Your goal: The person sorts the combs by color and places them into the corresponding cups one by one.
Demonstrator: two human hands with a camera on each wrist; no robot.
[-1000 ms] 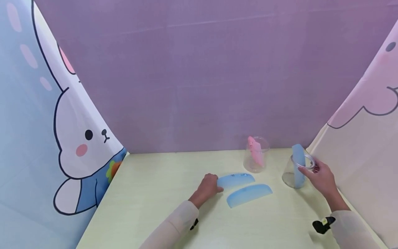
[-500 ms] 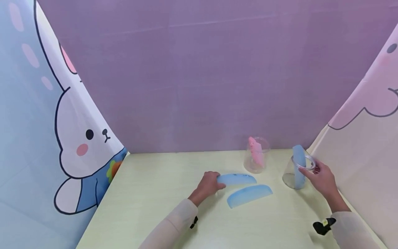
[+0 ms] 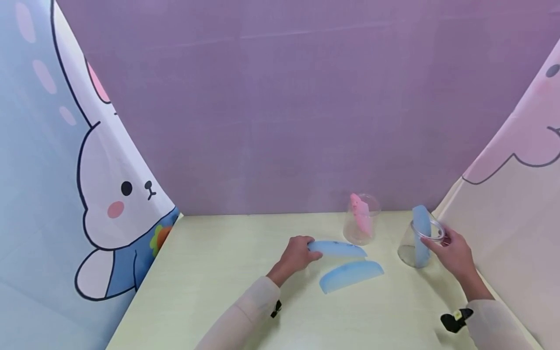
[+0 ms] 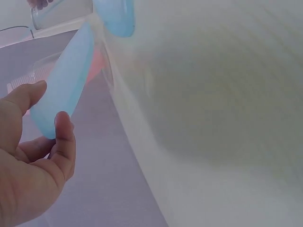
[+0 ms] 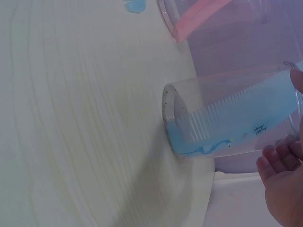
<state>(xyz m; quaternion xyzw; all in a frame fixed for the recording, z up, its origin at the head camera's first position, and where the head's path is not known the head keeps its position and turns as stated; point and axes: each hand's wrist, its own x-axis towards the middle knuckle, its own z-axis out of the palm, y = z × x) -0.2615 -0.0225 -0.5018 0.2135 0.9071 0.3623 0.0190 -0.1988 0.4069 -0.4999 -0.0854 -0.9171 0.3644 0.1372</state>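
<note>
Sleeves lead up from the near edge of the pale table [image 3: 210, 291] to both hands. Left hand [image 3: 295, 256] pinches one end of a blue comb [image 3: 339, 248] between thumb and curled fingers, lifting it just off the table; a second blue comb [image 3: 351, 275] lies flat just nearer. Right hand [image 3: 452, 253] curls its fingers round the rim of a tilted clear jar [image 3: 417, 243] holding a third blue comb. Farther back, another clear jar [image 3: 361, 224] holds a pink comb [image 3: 361, 216].

pale table [image 3: 210, 291], blue comb [image 3: 351, 274], two jars [image 3: 361, 221]

Left hand [image 3: 296, 253] pinches with curled fingers; right hand [image 3: 452, 253] grips, both forearms extended.
</note>
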